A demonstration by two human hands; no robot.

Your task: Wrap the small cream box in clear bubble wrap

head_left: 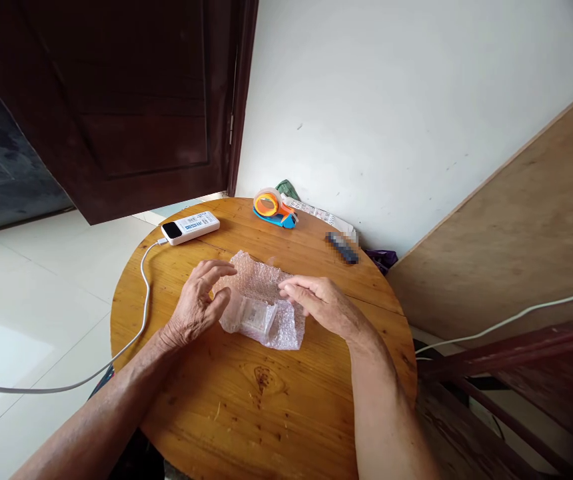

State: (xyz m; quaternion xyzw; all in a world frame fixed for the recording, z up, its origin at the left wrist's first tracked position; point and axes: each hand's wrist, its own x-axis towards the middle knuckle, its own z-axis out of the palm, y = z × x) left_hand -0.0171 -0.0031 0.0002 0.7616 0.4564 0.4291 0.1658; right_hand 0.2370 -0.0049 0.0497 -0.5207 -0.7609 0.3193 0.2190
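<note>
Round wooden desk (311,407), grain showing; white wall (391,100) behind, dark door (141,100) far left, pale tiled floor (31,300). Bubble wrap (259,277) mid-desk, slanting far left to near right; flat boxy packet (254,315) on its near part, long axis unclear. Left hand (200,303) open beside wrap; right hand (324,303) loosely open over its right edge, contact uncertain.

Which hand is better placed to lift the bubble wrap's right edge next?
Probably the right hand: it sits at the right side of the bubble wrap, though contact is unclear. The left hand is at the opposite side.
</note>
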